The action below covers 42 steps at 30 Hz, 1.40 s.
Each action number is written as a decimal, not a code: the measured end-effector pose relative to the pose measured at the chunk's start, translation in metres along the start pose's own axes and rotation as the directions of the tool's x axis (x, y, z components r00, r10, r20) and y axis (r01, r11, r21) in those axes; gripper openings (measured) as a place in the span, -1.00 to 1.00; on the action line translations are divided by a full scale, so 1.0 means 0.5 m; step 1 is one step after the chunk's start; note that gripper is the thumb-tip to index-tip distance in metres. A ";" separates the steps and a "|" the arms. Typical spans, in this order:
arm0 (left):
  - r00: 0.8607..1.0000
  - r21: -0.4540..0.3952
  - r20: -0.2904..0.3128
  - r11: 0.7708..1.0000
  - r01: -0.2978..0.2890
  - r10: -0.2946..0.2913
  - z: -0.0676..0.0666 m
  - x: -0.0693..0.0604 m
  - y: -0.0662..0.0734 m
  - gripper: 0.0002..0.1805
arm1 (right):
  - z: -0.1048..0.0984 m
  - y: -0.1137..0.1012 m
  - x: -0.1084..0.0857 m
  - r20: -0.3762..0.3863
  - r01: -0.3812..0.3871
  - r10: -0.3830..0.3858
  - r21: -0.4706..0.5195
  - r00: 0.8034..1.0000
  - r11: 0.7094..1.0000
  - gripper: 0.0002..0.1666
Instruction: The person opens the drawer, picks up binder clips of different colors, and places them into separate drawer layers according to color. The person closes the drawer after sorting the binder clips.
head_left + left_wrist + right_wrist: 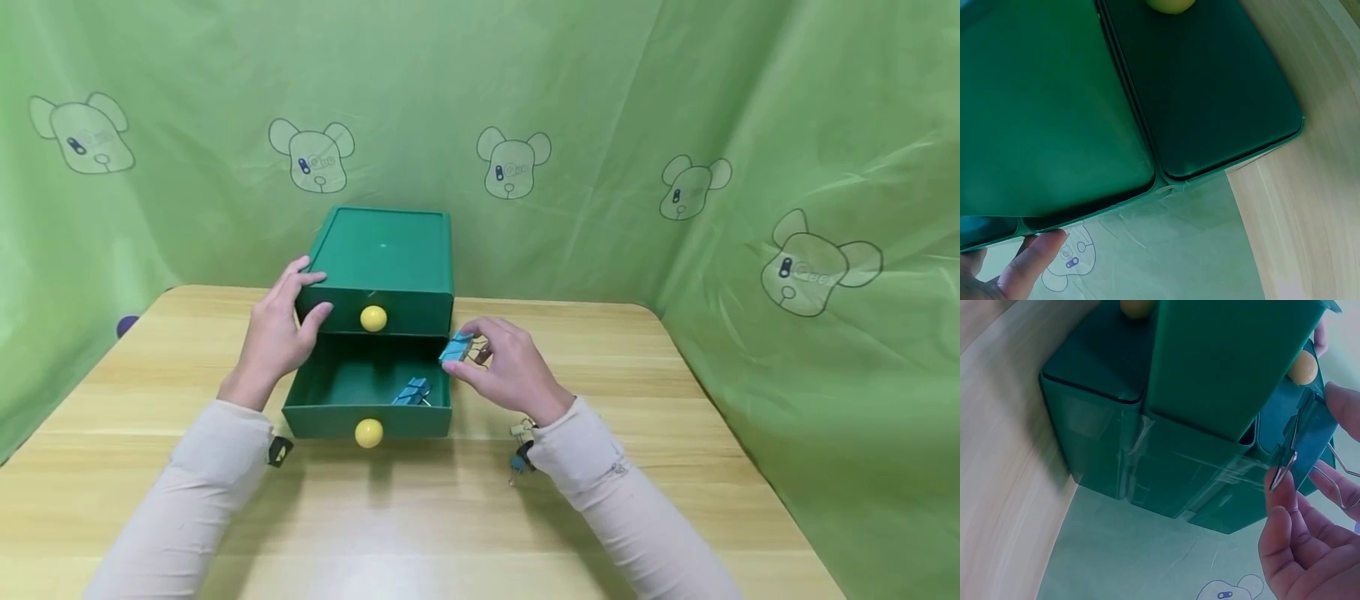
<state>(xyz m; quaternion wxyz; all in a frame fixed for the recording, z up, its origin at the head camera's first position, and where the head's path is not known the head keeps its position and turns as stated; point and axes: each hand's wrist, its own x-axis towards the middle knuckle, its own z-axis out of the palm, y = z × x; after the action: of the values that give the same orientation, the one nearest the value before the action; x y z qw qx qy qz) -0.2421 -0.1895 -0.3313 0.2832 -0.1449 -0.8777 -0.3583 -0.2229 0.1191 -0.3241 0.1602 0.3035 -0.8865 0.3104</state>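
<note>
A green desktop drawer cabinet [390, 250] has its middle drawer [322, 421] pulled out. My left hand [277, 333] rests on the cabinet's upper left corner, fingers at the top edge and thumb by the front; in the left wrist view a finger [1035, 259] touches the cabinet's side edge. My right hand [513, 367] pinches a blue binder clip [456, 347] by the drawer's right wall. In the right wrist view this binder clip [1316, 440] has its wire handles showing. Inside the drawer, near the front right, lies another blue binder clip [412, 392].
Small clips and a blue key-like piece [517, 463] lie on the wooden table [420, 517], partly behind my right sleeve. A yellow knob [372, 318] juts from the top drawer, another yellow knob [368, 433] from the open one. Green curtains [420, 100] surround the table.
</note>
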 end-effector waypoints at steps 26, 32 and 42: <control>1.000 0.003 0.013 1.000 0.013 -0.013 0.000 0.000 0.003 -0.56 | 0.022 -0.026 0.013 0.053 -0.013 0.013 -0.003 0.999 1.000 -0.49; 1.000 0.000 0.011 1.000 0.014 -0.014 0.002 0.000 0.001 -0.56 | 0.026 -0.033 0.015 0.062 -0.016 0.016 0.004 0.998 1.000 -0.46; 0.999 -0.006 0.015 1.000 0.029 -0.029 0.002 -0.001 0.001 -0.56 | 0.037 -0.041 0.019 0.056 0.011 -0.011 0.014 0.998 1.000 -0.48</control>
<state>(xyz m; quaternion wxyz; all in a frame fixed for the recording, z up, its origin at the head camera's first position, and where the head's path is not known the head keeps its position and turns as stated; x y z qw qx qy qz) -0.2417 -0.1884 -0.3320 0.2713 -0.1358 -0.8807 -0.3638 -0.2188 0.0902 -0.3243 0.1349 0.3181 -0.8868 0.3070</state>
